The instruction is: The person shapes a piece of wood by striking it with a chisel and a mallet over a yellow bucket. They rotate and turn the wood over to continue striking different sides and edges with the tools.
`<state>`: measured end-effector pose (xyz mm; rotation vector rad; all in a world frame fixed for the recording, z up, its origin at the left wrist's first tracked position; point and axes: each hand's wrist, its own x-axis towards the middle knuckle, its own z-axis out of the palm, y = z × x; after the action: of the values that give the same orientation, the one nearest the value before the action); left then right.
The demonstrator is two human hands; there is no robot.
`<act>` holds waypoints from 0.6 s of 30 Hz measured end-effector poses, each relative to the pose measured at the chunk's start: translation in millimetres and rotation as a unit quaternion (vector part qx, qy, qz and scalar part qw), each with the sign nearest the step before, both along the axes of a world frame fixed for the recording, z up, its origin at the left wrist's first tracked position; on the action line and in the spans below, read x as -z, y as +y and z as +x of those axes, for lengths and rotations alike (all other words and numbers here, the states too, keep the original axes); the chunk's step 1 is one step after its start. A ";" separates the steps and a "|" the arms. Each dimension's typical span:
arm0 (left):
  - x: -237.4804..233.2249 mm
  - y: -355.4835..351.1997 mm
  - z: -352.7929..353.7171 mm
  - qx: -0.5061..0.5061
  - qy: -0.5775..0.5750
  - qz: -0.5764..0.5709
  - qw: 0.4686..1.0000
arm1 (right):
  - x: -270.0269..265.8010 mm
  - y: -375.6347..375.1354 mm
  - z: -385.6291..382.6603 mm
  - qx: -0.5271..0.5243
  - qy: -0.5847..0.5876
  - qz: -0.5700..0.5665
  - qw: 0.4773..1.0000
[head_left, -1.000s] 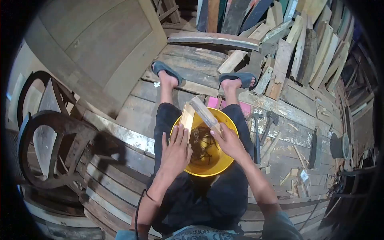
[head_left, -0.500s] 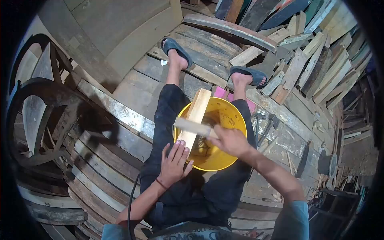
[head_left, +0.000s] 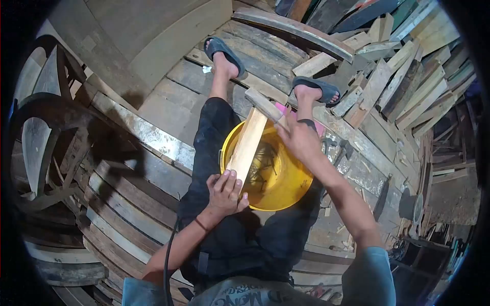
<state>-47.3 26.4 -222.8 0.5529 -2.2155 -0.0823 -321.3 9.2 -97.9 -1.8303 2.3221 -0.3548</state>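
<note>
A yellow bucket (head_left: 291, 186) stands between the legs, with several thin dark pieces at its bottom. Across its left side lies a light wooden block (head_left: 248, 144), tilted up and away. My left hand (head_left: 225, 192) grips the near end of this block, its fingertips on the upper face. Above the far rim, my right hand (head_left: 300, 135) is closed round a flat, worn wooden-looking tool (head_left: 263, 104). The tool points up and left, just beyond the block's far end. Whether it touches the block I cannot tell.
Curved wooden pieces (head_left: 132, 204) are stacked at the left, near a dark curved frame (head_left: 56, 109). Wood offcuts (head_left: 375, 92) are heaped at the upper right. A large panel (head_left: 153, 41) lies at the upper left. Tools and wood chips lie right of the bucket.
My right hand has moved away from me with the tool, which has gone from across the block to beyond its far end. My left hand's fingers are more curled round the block.
</note>
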 end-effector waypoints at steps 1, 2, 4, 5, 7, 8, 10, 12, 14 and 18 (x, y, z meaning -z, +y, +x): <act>0.9 -0.5 0.4 0.004 0.002 -0.003 1.000 | 3.0 9.2 11.4 -0.001 -0.044 -0.008 0.999; 3.6 1.0 1.2 0.007 0.003 -0.006 1.000 | 2.5 21.5 23.6 -0.013 -0.051 0.086 0.995; 9.5 6.6 0.0 0.007 0.002 0.005 1.000 | 1.2 69.4 51.1 -0.134 -0.035 0.120 0.983; 10.4 8.8 -0.8 0.006 0.005 -0.010 1.000 | 4.3 65.9 44.7 -0.152 -0.025 0.092 0.984; 8.2 9.0 -2.7 0.005 0.011 -0.008 1.000 | 14.1 62.0 26.9 -0.181 -0.009 0.044 0.982; 6.8 8.0 -2.9 0.003 0.010 0.003 1.000 | -1.7 35.6 15.0 -0.110 -0.062 0.102 0.987; 6.8 5.2 -2.3 0.002 0.017 -0.001 1.000 | 0.8 -6.0 -18.7 0.007 -0.024 0.004 1.000; 3.1 7.0 -0.7 0.003 0.011 0.008 1.000 | 16.2 -3.8 -12.7 0.024 0.021 -0.017 0.999; 8.5 12.0 0.2 0.011 0.035 -0.004 0.999 | 7.5 20.0 -14.4 0.065 0.002 0.039 0.997; 6.9 10.4 -5.0 0.023 0.050 0.012 0.998 | -22.6 51.0 -24.7 0.148 -0.076 0.055 0.985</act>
<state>-52.3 36.8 -229.7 0.5004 -2.1315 -0.1567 -346.0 60.2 -75.3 -1.3595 2.4511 -0.3807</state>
